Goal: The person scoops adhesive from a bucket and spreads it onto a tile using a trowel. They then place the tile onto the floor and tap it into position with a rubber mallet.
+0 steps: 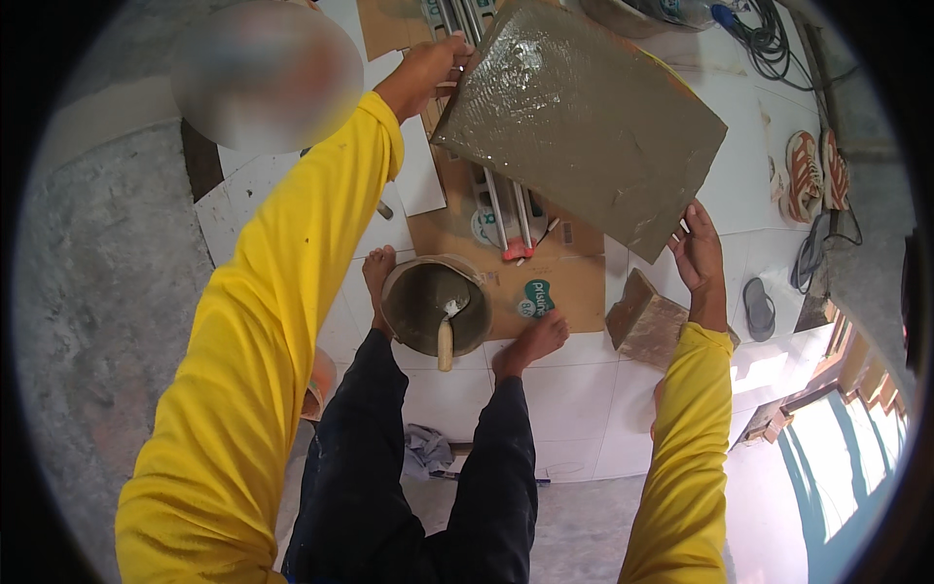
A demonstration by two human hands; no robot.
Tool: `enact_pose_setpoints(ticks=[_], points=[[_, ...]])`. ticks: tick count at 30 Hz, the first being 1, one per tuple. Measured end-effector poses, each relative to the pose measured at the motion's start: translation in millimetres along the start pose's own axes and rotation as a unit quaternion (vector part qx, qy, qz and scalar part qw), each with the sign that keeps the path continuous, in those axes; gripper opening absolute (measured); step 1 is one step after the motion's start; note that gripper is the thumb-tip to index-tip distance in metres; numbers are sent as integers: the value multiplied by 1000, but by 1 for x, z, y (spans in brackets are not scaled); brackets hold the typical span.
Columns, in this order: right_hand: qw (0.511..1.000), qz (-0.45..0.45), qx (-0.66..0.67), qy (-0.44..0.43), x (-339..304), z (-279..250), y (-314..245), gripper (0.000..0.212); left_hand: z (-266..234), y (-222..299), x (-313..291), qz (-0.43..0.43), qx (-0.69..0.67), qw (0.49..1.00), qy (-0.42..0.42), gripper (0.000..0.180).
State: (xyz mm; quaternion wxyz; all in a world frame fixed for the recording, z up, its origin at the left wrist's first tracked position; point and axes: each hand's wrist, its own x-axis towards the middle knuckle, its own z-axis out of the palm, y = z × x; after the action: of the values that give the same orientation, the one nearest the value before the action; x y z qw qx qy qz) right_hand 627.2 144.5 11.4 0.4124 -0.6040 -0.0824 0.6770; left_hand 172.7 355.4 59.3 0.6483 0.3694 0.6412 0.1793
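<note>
A rectangular tile [584, 127], its upper face coated with wet grey mortar, is held up between my two hands. My left hand [428, 76] grips its left edge near the upper corner. At the lower right corner, my right hand [698, 251] has its fingers at the tile's edge. Beneath the tile, a rail-type tile cutter [508, 209] lies on flattened cardboard [574, 282], partly hidden. Between my feet stands a bucket [389, 321] with grey mortar inside. A trowel with a wooden handle [445, 346] rests in it.
White tiles [555, 389] cover the floor. A brown block [647, 321] sits below my right hand. Sandals [759, 309] and orange-white shoes [804, 175] are at the right, with a coiled black cable [769, 44] beyond. A grey cloth [425, 451] lies between my legs.
</note>
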Motion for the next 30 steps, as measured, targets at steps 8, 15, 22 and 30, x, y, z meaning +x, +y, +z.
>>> enact_pose_setpoints(ticks=[8, 15, 22, 30], points=[[1000, -19, -9, -2, -3, -8, 1, 40, 17, 11, -1, -9, 20, 1000, -7, 58], [998, -58, -14, -8, -102, -5, 7, 40, 7, -8, -60, -42, -21, 998, -48, 59], [1000, -17, -10, -19, -250, -8, 7, 49, -13, -101, -150, -177, -62, 980, -60, 64], [973, 129, -175, -75, -332, 61, 8, 49, -22, -230, -262, -331, -118, 934, -57, 64]])
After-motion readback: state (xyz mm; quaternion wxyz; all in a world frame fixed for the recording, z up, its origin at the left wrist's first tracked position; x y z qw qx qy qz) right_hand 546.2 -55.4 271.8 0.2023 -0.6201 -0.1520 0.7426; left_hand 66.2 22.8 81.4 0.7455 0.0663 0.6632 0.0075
